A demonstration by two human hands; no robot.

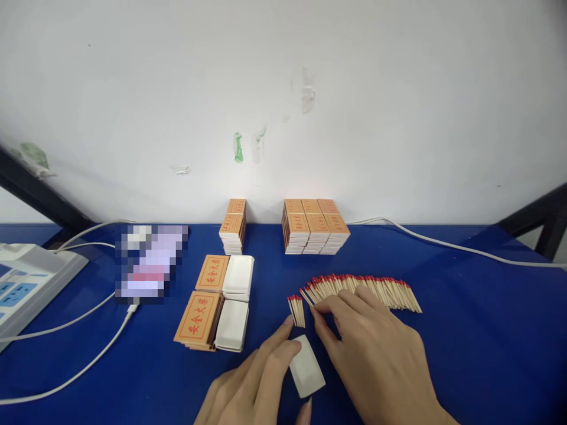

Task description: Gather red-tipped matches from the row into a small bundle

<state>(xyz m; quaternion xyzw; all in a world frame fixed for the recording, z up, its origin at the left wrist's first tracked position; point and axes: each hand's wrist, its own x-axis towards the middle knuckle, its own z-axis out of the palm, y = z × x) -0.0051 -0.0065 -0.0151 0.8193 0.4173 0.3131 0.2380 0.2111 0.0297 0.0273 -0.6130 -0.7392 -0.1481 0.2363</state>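
Note:
My left hand [261, 378] holds a small white matchbox tray [307, 369] between a bent finger and the thumb. Its stretched index finger reaches the lower left of a little group of red-tipped matches [296, 311]. Beside that group, my right hand [374, 342] has thumb and index finger closed at the left end of a long row of matches [385, 289]. A match end shows at this pinch; how many it grips is hidden. The other right fingers bend over the row and cover part of it.
Orange matchbox sleeves [199, 319] and white trays [233, 324] are stacked to the left. Matchboxes stand by the wall in a narrow stack [233, 224] and a wider stack [316, 227]. Further left lie a blurred phone [153, 260], white cables [106, 357] and a power strip [48, 268].

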